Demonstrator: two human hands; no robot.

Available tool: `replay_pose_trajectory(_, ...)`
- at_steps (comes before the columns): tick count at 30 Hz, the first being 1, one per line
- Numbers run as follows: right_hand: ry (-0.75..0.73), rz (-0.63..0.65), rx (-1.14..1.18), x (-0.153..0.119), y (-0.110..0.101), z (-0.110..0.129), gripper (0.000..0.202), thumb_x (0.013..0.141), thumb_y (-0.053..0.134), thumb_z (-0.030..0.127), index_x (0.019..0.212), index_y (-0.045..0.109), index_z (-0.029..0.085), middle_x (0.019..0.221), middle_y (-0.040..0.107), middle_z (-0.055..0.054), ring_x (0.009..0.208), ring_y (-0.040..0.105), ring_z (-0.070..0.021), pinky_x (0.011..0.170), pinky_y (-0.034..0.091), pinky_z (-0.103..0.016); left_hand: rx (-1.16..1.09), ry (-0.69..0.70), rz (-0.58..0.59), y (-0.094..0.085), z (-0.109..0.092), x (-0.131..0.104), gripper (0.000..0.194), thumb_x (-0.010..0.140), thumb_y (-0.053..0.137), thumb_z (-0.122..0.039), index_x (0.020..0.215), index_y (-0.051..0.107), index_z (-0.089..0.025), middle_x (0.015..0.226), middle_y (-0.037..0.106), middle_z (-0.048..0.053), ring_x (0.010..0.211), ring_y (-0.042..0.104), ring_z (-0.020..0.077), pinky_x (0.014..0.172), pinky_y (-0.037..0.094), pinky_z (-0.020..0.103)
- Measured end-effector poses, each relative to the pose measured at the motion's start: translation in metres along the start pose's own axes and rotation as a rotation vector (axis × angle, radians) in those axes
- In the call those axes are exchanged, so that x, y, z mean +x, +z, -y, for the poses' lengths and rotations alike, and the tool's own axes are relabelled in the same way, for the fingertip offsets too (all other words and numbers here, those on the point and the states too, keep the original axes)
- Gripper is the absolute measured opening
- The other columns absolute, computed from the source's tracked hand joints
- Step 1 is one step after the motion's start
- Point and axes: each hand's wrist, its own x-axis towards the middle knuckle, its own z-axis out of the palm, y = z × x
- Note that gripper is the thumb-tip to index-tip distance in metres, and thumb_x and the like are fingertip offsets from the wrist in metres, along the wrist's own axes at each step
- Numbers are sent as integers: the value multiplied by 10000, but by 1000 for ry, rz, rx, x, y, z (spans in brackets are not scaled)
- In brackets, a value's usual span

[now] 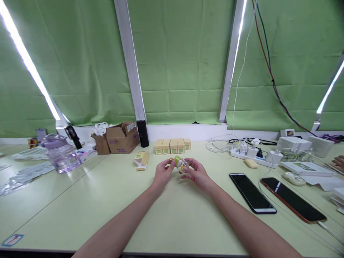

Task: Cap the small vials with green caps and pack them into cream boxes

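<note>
Above the middle of the table, a small clear bottle with a green cap (177, 160) is held between my two hands. The fingers of my left hand (163, 172) close around its green end. My right hand (197, 173) pinches the clear end, where a yellow patch shows. Beyond the hands stands a row of several small tan boxes (173, 147) with green labels. Another small tan box (141, 160) lies on its side with its flap open, to the left of my hands.
A black phone (252, 193) and a second phone (292, 199) lie on the right, near a power strip (252, 154) with cables. On the left stand a purple jug (60, 154), a cardboard box (122, 138) and a black cylinder (143, 133). Another person's hand (338, 163) shows at the right edge.
</note>
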Motion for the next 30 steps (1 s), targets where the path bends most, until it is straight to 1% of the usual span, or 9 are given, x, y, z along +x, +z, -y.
replay_pose_trajectory(7, -10, 9, -6, -1, 1, 0, 525, 666, 934, 433, 1067, 662, 233, 1079, 661, -44, 820, 744, -220, 745, 627, -409, 46, -8, 33, 0, 1, -1, 486, 782, 756, -606, 987, 782, -166, 1047, 792, 108, 916, 726, 260, 831, 559, 347)
replay_pose_trajectory(13, 1, 14, -4, -1, 0, -1, 533, 659, 941, 426, 1069, 658, 236, 1096, 650, -44, 848, 754, -233, 797, 628, -449, 70, 9, 50, 1, 0, -3, 460, 794, 753, -585, 978, 785, -165, 1055, 783, 113, 906, 727, 257, 848, 572, 357)
replay_pose_trajectory(18, 17, -10, -42, 0, -2, -3, 537, 656, 939, 425, 1074, 656, 241, 1117, 644, -44, 931, 735, -245, 786, 644, -445, 87, 0, 67, 1, 1, -4, 454, 815, 741, -575, 999, 781, -162, 1088, 772, 123, 931, 729, 259, 874, 574, 365)
replay_pose_trajectory(21, -13, -36, -95, 2, -3, -5, 522, 657, 935, 420, 1064, 663, 237, 1049, 669, -40, 957, 694, -229, 749, 643, -396, 88, 18, 67, 1, 4, -3, 442, 804, 759, -565, 983, 788, -162, 1065, 770, 121, 949, 726, 266, 881, 575, 369)
replay_pose_trajectory(24, -79, -31, -152, 4, -4, -8, 493, 666, 927, 403, 1050, 672, 228, 952, 693, -33, 890, 667, -200, 725, 616, -351, 82, 39, 51, 0, 8, -2, 429, 778, 790, -551, 964, 796, -165, 1043, 773, 122, 955, 726, 274, 861, 582, 368)
replay_pose_trajectory(26, -106, -29, -177, 5, -5, -9, 484, 659, 928, 394, 1035, 675, 223, 950, 699, -36, 871, 659, -196, 727, 608, -353, 77, 47, 37, 0, 10, -2, 429, 760, 808, -544, 964, 799, -167, 1045, 775, 125, 964, 728, 280, 851, 584, 365)
replay_pose_trajectory(30, -111, -24, -190, 4, -5, -9, 483, 647, 929, 387, 1021, 675, 217, 1019, 697, -57, 891, 665, -211, 767, 615, -393, 70, 41, 29, 0, 13, -1, 434, 749, 820, -540, 976, 801, -171, 1047, 780, 127, 993, 729, 286, 861, 583, 363)
